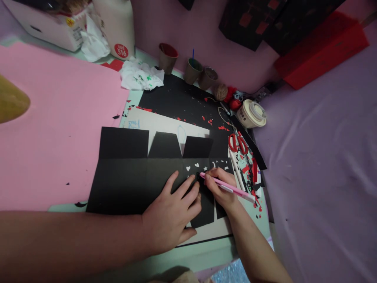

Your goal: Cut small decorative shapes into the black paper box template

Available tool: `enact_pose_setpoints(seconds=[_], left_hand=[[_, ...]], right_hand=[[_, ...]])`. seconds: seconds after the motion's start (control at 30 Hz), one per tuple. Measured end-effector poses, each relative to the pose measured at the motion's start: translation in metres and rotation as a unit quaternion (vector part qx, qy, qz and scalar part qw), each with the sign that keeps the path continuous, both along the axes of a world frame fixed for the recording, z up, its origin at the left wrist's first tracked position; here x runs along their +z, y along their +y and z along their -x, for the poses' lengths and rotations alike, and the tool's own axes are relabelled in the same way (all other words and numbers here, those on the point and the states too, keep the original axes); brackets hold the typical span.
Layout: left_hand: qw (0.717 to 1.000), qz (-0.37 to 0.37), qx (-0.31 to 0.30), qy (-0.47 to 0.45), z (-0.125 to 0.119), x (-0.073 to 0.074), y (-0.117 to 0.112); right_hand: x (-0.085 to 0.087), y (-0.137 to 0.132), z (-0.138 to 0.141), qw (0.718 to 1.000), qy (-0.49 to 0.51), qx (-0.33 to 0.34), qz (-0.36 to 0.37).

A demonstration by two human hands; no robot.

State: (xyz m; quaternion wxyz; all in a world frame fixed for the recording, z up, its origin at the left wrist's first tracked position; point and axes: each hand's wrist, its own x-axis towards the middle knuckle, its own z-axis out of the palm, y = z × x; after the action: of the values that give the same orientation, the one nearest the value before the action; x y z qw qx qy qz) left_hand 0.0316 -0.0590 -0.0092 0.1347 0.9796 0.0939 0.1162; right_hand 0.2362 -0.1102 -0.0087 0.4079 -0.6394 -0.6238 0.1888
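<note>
A sheet of black card (123, 181) with flaps along its far edge lies on a white board (203, 234). Small hearts, a star and a moon show white in its right part, like cut-outs. My left hand (173, 212) rests flat on the card with fingers spread, beside these shapes. In my right hand (222, 186) is a slim pink pen-style craft knife (234, 189), pinched near its front end. Its point meets the card just right of my left fingertips; the blade itself is too small to make out.
Red-handled scissors (242, 144), a white pen (237, 171) and red and black scraps lie to the right. Behind stand paper cups (193, 71), a twine ball (220, 92) and a lidded cup (251, 114). Crumpled tissue (141, 74) and a pink sheet (59, 129) are leftward.
</note>
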Motion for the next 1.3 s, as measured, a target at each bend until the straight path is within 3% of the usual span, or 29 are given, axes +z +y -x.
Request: enact_pose_setpoints(seconds=[0.37, 0.9, 0.97, 1.1, 1.3], left_hand=[[1.0, -0.008, -0.006, 0.007, 0.0, 0.001, 0.0], [1.0, -0.012, -0.001, 0.004, 0.0, 0.0, 0.0], [1.0, -0.012, 0.0, 0.004, 0.0, -0.001, -0.001], [1.0, -0.012, 0.004, 0.003, 0.0, -0.002, -0.002], [1.0, -0.009, 0.006, -0.004, 0.001, 0.0, -0.002]], right_hand=[[0.006, 0.002, 0.0, 1.0, -0.01, -0.004, 0.012], [0.001, 0.001, -0.002, 0.999, 0.003, -0.018, 0.035], [0.004, 0.0, 0.0, 0.998, 0.037, -0.041, 0.022], [0.014, -0.002, 0.012, 0.976, 0.143, -0.162, -0.011], [0.022, 0.0, 0.037, 0.943, 0.213, -0.247, 0.063]])
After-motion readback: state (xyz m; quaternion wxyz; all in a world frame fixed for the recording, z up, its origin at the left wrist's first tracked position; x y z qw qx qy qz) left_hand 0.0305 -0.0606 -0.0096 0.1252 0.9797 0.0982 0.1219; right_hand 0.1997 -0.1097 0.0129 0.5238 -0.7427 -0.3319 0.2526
